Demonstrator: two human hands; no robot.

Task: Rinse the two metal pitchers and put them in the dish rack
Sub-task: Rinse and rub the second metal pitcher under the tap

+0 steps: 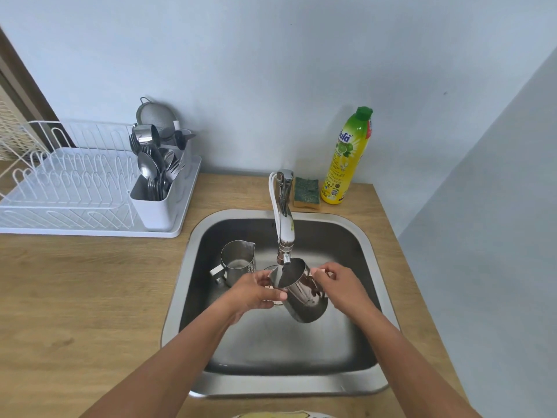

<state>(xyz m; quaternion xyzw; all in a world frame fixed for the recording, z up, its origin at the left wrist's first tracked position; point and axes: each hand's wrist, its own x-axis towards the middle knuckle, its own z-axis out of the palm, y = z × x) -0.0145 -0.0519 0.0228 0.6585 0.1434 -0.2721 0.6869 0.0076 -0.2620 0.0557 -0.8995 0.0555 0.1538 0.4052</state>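
Observation:
I hold one metal pitcher point(303, 294) over the steel sink point(193, 285), tilted with its mouth up under the tap's spout point(284, 254). My left hand point(256, 289) grips the pitcher's left side near the rim. On the right side, my right hand point(340, 286) holds it by the handle area. The second metal pitcher point(238, 262) stands upright on the sink floor at the left, spout pointing away, handle toward the front left. The white wire dish rack point(69, 182) sits on the wooden counter at the far left; its plate section holds nothing.
The rack's cutlery caddy point(156, 188) holds several spoons, forks, a small steel cup and a strainer. Behind the sink lie a green-yellow sponge point(306, 193) and a yellow dish soap bottle point(346, 158). A wall closes in the right side.

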